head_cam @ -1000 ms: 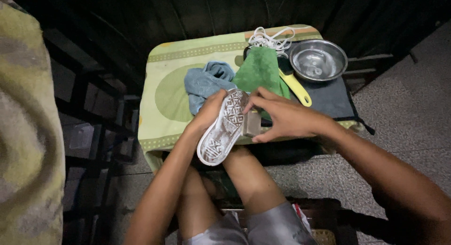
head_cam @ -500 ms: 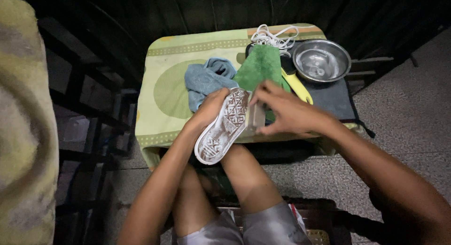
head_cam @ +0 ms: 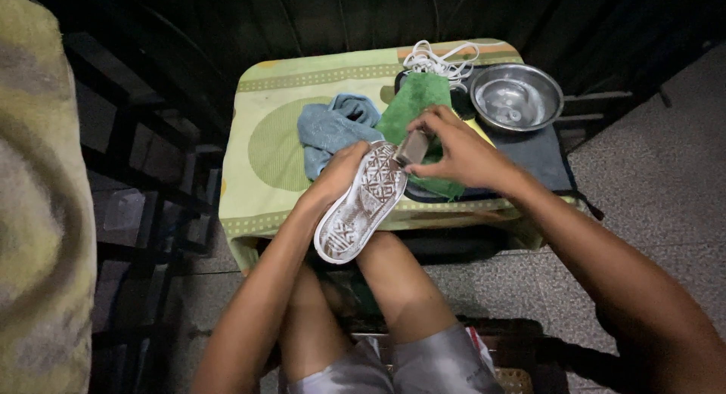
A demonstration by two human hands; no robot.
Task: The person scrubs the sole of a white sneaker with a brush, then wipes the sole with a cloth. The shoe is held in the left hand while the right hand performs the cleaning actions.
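Rubber, pale and patterned with dirt in the grooves, is what faces me: the sole of a light canvas shoe (head_cam: 361, 203), turned upside down above the front edge of the small table with a green-yellow printed cloth (head_cam: 265, 144). My left hand (head_cam: 338, 176) is closed around the shoe's side near the middle, and my right hand (head_cam: 454, 148) pinches a small grey block-shaped brush or scrubber (head_cam: 414, 147) that touches the sole at the heel end. I judge the shoe light, with a sole that bends a little and may be slippery if wet, so holding at the firm middle seems best. Behind lie a blue cloth (head_cam: 329, 125), a green cloth (head_cam: 412, 103), white laces (head_cam: 439, 60) and a steel bowl (head_cam: 517, 97).
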